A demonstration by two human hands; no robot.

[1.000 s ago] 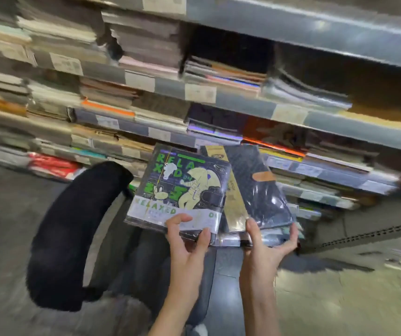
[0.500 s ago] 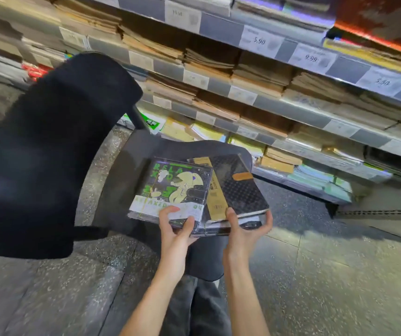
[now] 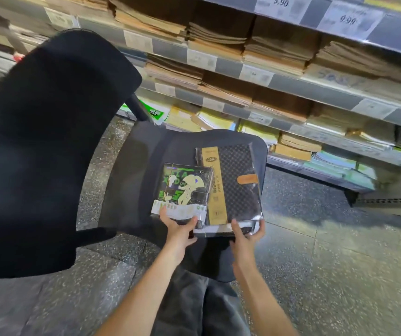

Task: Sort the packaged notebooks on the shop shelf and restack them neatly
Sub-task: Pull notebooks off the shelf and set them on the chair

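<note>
Presently both hands hold notebooks over the chair seat [image 3: 146, 166]. Left hand [image 3: 179, 230] pinches the near edge of the cartoon notebook [image 3: 182, 190], thumb on top. Right hand [image 3: 245, 235] grips the near end of the checkered stack [image 3: 236, 190], directly beside it. Risk: slick wrappers and edge-only grips may let the stack fan out or slide off the seat's right side.

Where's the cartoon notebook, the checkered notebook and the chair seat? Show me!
cartoon notebook [image 3: 182, 187], head view, on the pale figure on its cover
checkered notebook [image 3: 237, 170], head view, on the dark checkered cover
chair seat [image 3: 146, 161], head view, on bare dark fabric left of the notebooks
</note>
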